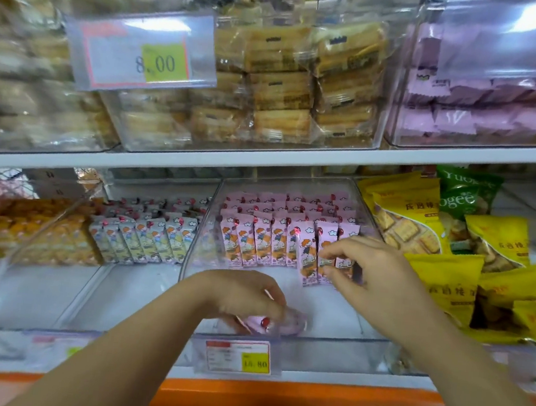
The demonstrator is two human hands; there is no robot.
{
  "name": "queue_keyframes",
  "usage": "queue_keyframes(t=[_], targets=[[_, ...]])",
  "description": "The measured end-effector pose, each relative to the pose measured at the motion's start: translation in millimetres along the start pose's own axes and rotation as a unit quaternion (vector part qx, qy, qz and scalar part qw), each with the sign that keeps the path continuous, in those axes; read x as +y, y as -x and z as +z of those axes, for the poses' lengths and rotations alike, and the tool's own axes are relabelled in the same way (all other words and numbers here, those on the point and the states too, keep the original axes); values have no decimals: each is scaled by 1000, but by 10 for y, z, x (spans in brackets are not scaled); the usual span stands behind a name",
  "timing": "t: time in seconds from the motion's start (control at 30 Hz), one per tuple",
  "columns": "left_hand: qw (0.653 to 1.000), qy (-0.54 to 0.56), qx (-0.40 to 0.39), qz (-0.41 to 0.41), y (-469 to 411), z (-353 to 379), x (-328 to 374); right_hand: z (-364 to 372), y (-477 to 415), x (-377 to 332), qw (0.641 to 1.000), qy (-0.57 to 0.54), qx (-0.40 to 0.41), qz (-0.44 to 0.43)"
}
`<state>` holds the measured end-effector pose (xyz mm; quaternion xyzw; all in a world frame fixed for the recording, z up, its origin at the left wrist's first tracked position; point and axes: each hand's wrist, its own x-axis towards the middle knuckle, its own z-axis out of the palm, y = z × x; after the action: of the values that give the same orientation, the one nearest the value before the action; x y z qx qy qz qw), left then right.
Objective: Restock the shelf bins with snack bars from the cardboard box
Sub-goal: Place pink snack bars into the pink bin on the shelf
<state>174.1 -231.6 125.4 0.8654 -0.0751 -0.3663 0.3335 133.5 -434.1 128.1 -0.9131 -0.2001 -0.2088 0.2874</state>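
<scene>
Left hand (244,294) around pink snack bars (265,323)

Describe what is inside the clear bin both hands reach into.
Upright pink snack bars fill its back half. The left hand holds a pink packet near the front. The right hand covers the front row's right end.

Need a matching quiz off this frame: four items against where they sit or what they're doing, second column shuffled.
Column one
1. left hand
2. right hand
3. yellow packets
4. pale snack bars

Column two
A. piled right of the pink-bar bin
B. grips loose pink snack bars low at that bin's front
C. standing in the bin left of the pink-bar bin
D. pinches at the right end of the upright pink row

Pairs: 1-B, 2-D, 3-A, 4-C
</scene>
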Motion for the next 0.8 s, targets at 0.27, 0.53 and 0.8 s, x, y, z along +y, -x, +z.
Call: queue_keyframes(t=[0.27,0.53,0.8], targets=[[955,129,189,187,137,-165,-61,-3,-47,21,999,-11,-6,38],[908,258,180,276,271,-201,-43,13,-140,-109,981,-123,-83,124],[829,421,282,238,93,-102,-1,81,-174,-194,985,-82,-54,143]])
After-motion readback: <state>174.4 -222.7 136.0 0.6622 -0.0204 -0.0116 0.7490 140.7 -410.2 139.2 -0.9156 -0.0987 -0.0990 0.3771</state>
